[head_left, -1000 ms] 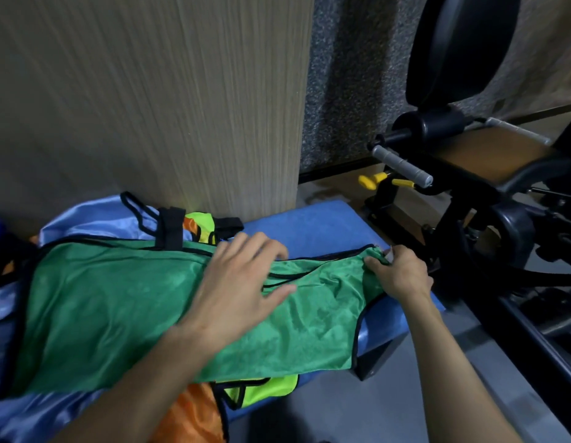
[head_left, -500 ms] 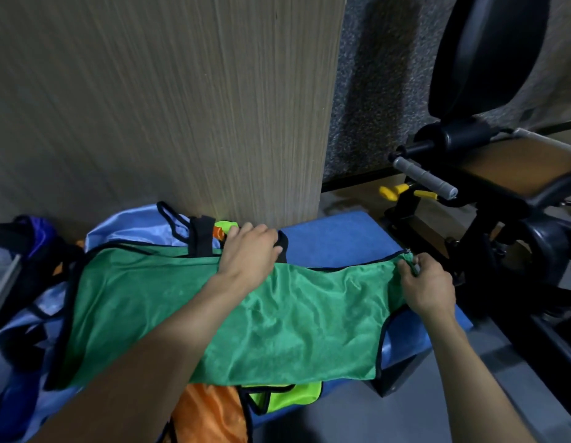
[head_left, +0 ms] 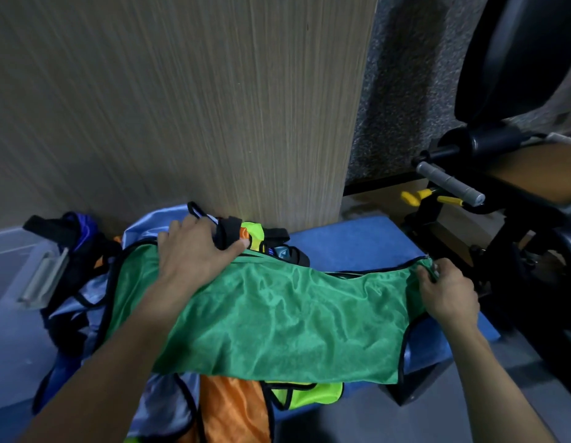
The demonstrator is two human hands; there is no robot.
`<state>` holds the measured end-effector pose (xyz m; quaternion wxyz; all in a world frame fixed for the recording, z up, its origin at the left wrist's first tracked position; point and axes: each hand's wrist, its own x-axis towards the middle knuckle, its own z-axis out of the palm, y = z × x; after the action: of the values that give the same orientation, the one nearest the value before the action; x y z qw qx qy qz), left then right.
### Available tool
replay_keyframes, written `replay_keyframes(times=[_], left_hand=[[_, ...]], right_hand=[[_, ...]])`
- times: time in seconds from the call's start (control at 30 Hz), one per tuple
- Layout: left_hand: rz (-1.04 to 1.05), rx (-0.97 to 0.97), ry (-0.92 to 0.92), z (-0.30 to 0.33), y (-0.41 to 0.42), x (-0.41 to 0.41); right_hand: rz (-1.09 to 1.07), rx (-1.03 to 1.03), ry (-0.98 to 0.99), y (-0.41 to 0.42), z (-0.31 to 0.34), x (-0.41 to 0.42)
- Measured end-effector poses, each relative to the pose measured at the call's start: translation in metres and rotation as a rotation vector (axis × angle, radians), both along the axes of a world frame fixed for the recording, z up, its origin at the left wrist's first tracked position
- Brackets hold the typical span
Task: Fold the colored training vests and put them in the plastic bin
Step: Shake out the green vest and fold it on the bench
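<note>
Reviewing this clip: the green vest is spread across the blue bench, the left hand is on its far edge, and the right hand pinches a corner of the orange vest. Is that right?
Not quite. In the head view the right hand pinches the right-end corner of the green vest, not the orange vest, which hangs below the front edge. The rest stands: the green vest lies across the blue bench and the left hand is on its far edge.
</note>
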<state>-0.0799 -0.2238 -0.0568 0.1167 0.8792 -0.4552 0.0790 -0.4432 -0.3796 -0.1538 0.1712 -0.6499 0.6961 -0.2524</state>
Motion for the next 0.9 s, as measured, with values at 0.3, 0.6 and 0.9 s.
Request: replay_keyframes(times=[0.3, 0.6, 0.9], left_hand=[[-0.190, -0.162, -0.046, -0.004, -0.023, 0.013], [-0.324, -0.291, -0.190, -0.008, 0.043, 0.014], [-0.220, -0.004, -0.194, -0.042, 0.097, 0.046]], right_hand=[[-0.012, 0.016, -0.017, -0.001, -0.001, -0.003], [0.008, 0.003, 0.027, 0.003, 0.004, 0.005], [-0.053, 0.000, -0.032, 0.009, 0.007, 0.004]])
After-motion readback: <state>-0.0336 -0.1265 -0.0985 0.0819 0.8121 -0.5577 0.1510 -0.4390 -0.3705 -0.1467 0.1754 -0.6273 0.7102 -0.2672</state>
